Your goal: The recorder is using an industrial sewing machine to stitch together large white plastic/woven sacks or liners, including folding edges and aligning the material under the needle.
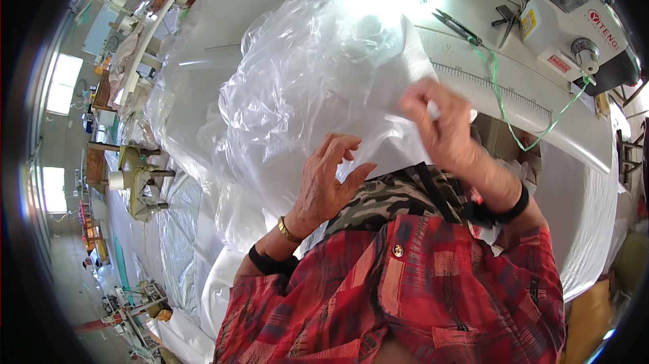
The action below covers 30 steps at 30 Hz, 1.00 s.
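Note:
A large heap of clear, crinkled plastic sheeting spreads over the white work table and down toward my lap. At its right side lies a white woven-looking sheet, under a bright lamp glare. My left hand hovers at the heap's near edge, fingers curved and thumb apart, holding nothing. Over the sheet's near right part is my right hand, blurred by motion, its fingers curled in toward the thumb. Whatever may be between those fingers is too smeared to make out.
A white sewing machine with a lit display stands at the far right. Dark thread snips on a green cord lie beside a ruler scale on the table. Stools and other work tables stand to the left.

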### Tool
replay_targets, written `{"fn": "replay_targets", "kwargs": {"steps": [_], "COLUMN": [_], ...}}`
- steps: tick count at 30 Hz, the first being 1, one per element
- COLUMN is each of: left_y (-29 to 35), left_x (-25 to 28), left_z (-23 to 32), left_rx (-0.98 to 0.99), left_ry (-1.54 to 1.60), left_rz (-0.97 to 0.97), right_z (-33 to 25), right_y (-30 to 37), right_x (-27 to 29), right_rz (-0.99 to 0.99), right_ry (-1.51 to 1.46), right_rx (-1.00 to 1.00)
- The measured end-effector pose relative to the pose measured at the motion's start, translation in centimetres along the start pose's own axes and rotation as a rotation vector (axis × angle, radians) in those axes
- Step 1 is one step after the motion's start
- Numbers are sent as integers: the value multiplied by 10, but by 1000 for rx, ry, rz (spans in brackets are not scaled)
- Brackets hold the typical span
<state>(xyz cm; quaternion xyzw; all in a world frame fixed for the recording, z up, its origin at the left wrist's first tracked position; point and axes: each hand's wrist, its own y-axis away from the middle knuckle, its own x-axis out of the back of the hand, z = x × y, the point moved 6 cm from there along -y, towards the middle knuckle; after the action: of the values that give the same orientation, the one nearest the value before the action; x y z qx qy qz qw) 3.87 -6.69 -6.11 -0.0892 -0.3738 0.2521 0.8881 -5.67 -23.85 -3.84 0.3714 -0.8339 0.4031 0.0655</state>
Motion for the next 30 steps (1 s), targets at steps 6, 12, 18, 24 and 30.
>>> {"fn": "replay_targets", "kwargs": {"steps": [6, 12, 18, 24, 30], "left_y": [8, 12, 31, 36, 33], "left_x": [5, 11, -9, -13, -6], "left_z": [6, -3, -34, -49, -41], "left_rx": [75, 33, 377, 482, 548], "left_ry": [28, -10, 559, 643, 761], "left_rz": [32, -2, -108, -218, -134], "right_z": [58, 7, -35, -55, 5], "right_y": [89, 85, 84, 94, 92], "right_x": [-83, -98, -88, -90, -78], "right_rz": [-217, -456, -441, -617, -387], "right_ry": [-394, -915, -585, -374, -516], "right_rx": [-615, -716, -293, 172, -752]}}
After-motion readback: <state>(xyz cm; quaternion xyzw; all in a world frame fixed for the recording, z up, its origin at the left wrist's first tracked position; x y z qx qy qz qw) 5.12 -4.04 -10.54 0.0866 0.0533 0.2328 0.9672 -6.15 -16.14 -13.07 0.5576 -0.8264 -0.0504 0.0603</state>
